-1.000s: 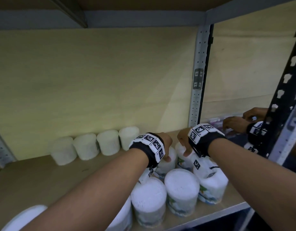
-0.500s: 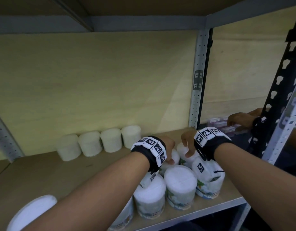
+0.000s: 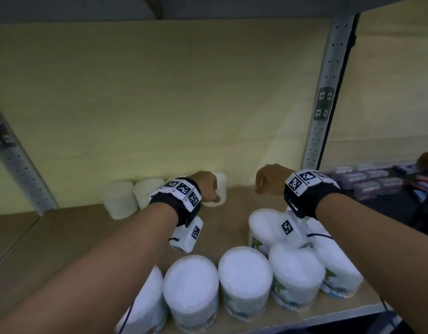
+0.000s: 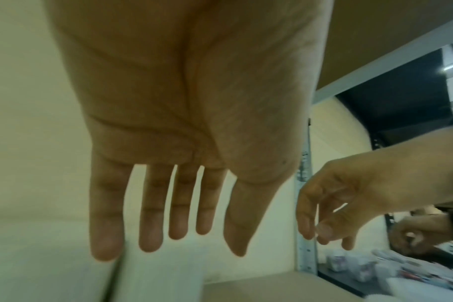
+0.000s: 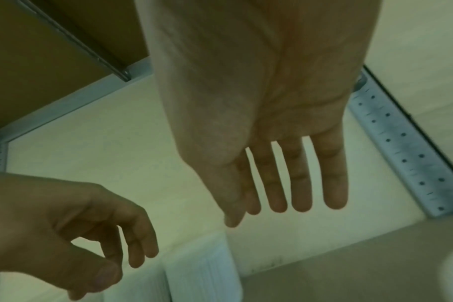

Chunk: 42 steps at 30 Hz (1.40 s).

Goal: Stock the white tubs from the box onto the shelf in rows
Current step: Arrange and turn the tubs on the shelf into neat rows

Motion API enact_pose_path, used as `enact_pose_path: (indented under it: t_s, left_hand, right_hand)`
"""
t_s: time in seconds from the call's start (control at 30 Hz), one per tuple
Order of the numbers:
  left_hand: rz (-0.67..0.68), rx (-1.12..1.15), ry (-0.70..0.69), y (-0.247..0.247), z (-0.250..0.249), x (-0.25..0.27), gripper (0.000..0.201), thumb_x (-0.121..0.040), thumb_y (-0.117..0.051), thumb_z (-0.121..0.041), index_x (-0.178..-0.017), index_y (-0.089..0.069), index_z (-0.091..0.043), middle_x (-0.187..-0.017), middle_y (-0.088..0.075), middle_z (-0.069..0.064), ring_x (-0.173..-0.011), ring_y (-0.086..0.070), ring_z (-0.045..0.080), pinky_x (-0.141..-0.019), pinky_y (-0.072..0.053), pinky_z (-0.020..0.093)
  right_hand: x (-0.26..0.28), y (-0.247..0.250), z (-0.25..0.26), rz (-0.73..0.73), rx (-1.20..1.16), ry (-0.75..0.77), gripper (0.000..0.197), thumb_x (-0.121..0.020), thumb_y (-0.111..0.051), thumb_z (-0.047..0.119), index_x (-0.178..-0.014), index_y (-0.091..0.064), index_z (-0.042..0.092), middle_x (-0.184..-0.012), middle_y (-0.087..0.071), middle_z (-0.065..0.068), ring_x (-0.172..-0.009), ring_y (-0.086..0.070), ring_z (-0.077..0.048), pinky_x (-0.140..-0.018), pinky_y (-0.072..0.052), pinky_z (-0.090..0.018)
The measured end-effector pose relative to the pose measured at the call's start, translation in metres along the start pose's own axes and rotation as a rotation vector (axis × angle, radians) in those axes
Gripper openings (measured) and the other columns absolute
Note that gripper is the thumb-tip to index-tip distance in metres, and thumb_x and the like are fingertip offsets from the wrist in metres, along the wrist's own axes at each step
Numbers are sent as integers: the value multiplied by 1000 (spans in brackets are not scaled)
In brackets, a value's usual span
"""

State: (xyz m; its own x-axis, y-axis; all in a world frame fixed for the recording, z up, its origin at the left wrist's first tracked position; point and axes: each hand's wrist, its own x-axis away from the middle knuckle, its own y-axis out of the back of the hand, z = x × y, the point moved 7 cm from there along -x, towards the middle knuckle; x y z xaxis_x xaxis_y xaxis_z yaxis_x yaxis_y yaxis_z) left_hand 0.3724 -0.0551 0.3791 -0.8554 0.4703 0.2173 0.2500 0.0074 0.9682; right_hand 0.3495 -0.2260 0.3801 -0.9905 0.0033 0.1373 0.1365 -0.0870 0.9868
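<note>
Several white tubs with green-printed labels stand clustered at the front right of the wooden shelf. A row of plain white tubs lines the back wall. My left hand hovers in front of that row's right end and hides part of it. My right hand hovers above the shelf behind the front cluster. Both hold nothing. In the left wrist view the left hand has its fingers straight and apart. The right hand looks the same in the right wrist view.
A perforated metal upright bounds the bay on the right and another on the left. The neighbouring bay holds small purple boxes, with another person's hand above them. An upper shelf hangs close overhead.
Both hands have lifted off the tubs at the back of the front cluster and moved up and away from them. The view has come closer to the shelf.
</note>
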Motion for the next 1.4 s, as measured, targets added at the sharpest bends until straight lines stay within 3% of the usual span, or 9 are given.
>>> enact_pose_path:
  t_s: [0.07,0.23,0.37,0.47,0.73,1.07,1.17,1.27,1.4]
  left_hand:
    - [-39,38,49,2,32,-3,46,-89,-63,-33,-125,-55,-6,-124,-59,12,-101,-57,25,-82,-45,31]
    - [-129,92,124,9,97,-13,52,-89,-62,-35,-132,-47,-9,-136,-47,11,-120,-51,28,-89,-42,31]
    - [-170,125,133,9,126,-24,57,-90,-60,-39,-136,-44,-10,-140,-42,12,-123,-48,28,-91,-40,30]
    - [-182,152,110,1,136,-36,60,-89,-59,-42,-138,-44,-11,-143,-42,11,-127,-46,27,-99,-39,31]
    - [-228,178,77,-4,140,-54,51,-86,-66,-36,-127,-56,-9,-135,-49,10,-121,-51,25,-94,-40,28]
    - [-213,188,73,-5,137,-53,52,-84,-67,-36,-127,-56,-8,-134,-53,9,-120,-52,25,-97,-41,31]
    - [-210,185,72,-6,137,-52,52,-85,-67,-36,-127,-56,-8,-134,-52,9,-121,-52,25,-97,-41,30]
    - [-212,189,76,-6,137,-53,52,-85,-67,-35,-127,-55,-7,-135,-51,10,-122,-51,25,-99,-40,31]
    - [-215,194,80,-7,137,-54,52,-86,-66,-33,-129,-54,-7,-136,-50,11,-124,-49,26,-101,-39,32]
  right_hand:
    - [-15,-1,18,-6,-6,27,30,-88,-62,33,-111,-64,13,-118,-61,-4,-104,-60,-23,-83,-48,-28]
    - [-61,0,60,-31,-19,74,39,-91,-59,37,-122,-58,13,-130,-54,-7,-114,-55,-27,-96,-46,-36]
    - [-94,-8,90,-1,28,70,49,-92,-55,42,-131,-53,13,-140,-47,-8,-125,-49,-27,-104,-41,-36]
    - [-114,-17,103,40,86,53,56,-92,-54,46,-134,-50,10,-142,-46,-10,-128,-47,-28,-106,-39,-36]
    - [-132,-21,112,34,158,80,59,-86,-61,48,-118,-64,-2,-124,-62,-19,-112,-61,-34,-97,-50,-40]
    - [-128,-20,119,19,201,96,52,-85,-64,45,-112,-64,0,-116,-64,-16,-105,-62,-32,-94,-52,-40]
    - [-126,-19,119,32,198,102,49,-86,-66,38,-117,-62,0,-123,-61,-15,-110,-60,-32,-97,-50,-39]
    - [-124,-18,120,50,167,118,46,-85,-68,17,-128,-56,5,-135,-52,-13,-121,-53,-31,-101,-44,-36]
    - [-120,-19,121,64,107,134,49,-86,-56,-2,-133,-53,11,-144,-44,-10,-129,-47,-30,-100,-42,-34]
